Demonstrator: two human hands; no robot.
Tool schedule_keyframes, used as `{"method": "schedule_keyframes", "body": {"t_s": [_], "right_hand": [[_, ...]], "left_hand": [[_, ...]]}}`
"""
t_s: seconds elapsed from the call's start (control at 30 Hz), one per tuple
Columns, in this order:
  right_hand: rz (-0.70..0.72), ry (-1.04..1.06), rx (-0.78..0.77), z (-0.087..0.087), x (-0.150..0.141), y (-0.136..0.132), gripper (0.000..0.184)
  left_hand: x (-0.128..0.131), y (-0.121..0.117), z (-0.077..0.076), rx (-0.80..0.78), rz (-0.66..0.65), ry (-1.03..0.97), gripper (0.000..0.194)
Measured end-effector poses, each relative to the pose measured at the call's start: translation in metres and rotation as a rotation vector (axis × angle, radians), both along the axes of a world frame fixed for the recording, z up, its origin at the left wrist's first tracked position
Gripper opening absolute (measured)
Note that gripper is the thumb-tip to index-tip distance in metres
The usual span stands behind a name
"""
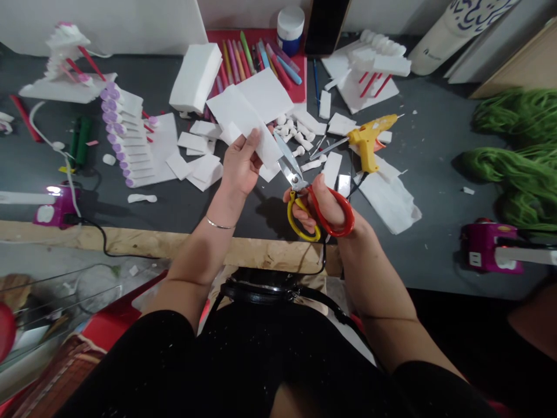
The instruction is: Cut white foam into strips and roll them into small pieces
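Note:
Pinched between thumb and fingers of my left hand (243,162) is a white sheet (252,119), flat and stiff-looking, perhaps foam board or thick paper. My right hand (324,203) is wrapped through the handles of a pair of scissors (296,180), one handle red and one yellow. The scissor blades are parted and lie close to the sheet's right edge; I cannot tell if they touch it. Below the sheet are small white knobbed pieces (300,136) and loose white strips (333,168). A yellow glue gun (368,142) lies to the right of the scissors.
A stepped white model with purple ends (130,139) stands left; another white model (374,72) is at the back right. Coloured markers (243,61) lie on a red sheet near a jar (290,29). Green yarn (513,151) and a purple power socket (494,247) are far right.

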State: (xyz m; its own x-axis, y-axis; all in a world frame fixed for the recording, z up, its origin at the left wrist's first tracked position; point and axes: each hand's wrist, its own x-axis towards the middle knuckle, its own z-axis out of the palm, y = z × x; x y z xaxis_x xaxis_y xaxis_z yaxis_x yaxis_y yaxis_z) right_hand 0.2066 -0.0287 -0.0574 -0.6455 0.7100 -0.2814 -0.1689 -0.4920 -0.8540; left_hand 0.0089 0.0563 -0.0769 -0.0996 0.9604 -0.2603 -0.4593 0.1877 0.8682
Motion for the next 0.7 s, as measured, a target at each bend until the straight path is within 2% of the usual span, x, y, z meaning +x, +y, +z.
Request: {"method": "schedule_keyframes", "body": {"t_s": [0.23, 0.43, 0.53, 0.7], "right_hand": [[-0.015, -0.039, -0.009, 0.004, 0.0, -0.001, 0.076], [-0.02, -0.053, -0.008, 0.008, -0.002, -0.001, 0.078], [-0.039, -0.072, -0.008, 0.013, -0.003, -0.001, 0.072], [-0.077, -0.069, -0.012, 0.015, -0.005, -0.003, 0.07]], "left_hand": [[0.004, -0.002, 0.007, -0.045, 0.014, 0.008, 0.025], [0.011, -0.006, 0.014, -0.079, -0.016, -0.053, 0.031], [0.013, -0.009, 0.014, -0.094, -0.06, -0.099, 0.027], [0.015, -0.011, 0.009, -0.099, -0.089, -0.104, 0.034]]}}
